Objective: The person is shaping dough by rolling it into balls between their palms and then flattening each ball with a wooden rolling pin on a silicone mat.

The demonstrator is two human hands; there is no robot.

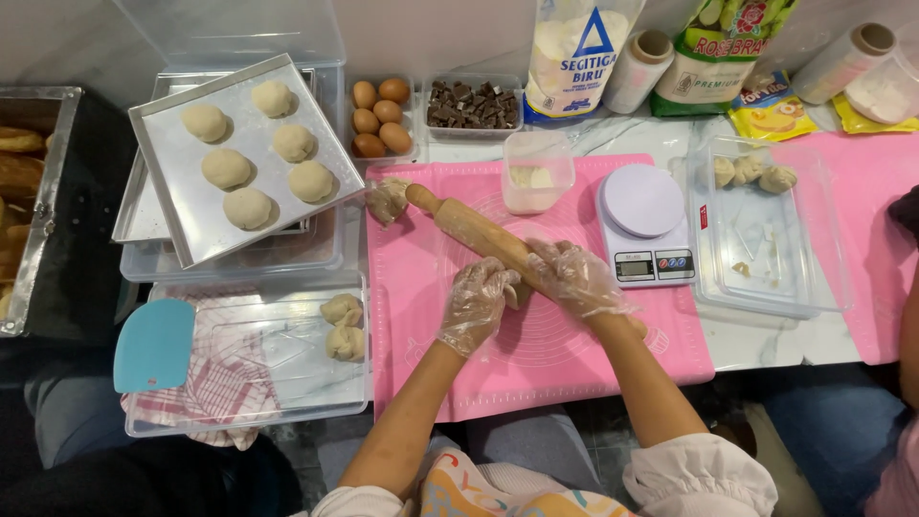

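Bread rolls (19, 163) fill a metal tin at the far left edge. Next to it a tilted metal baking tray (182, 225) carries six round dough balls (227, 168), stacked over other trays and a clear box. Below, a blue plastic scraper (153, 345) lies on a checked cloth (215, 388) beside a clear lid bearing two dough lumps (343, 325). Behind, a tub of brown eggs (380, 117) stands beside a tub of chocolate chunks (472, 103). The pink silicone mat (584, 359) holds the wooden rolling pin (474, 230), which lies diagonally, its far handle near a small dough scrap (389, 199). The gloved left hand (476, 304) is curled against the pin's near part, fingers bent on it; the gloved right hand (577, 278) grasps the pin from above. What lies under the pin is hidden by the hands. Further right sit a clear cup (537, 172), a white kitchen scale (646, 225), and a clear container (766, 249) with three dough pieces (749, 172).
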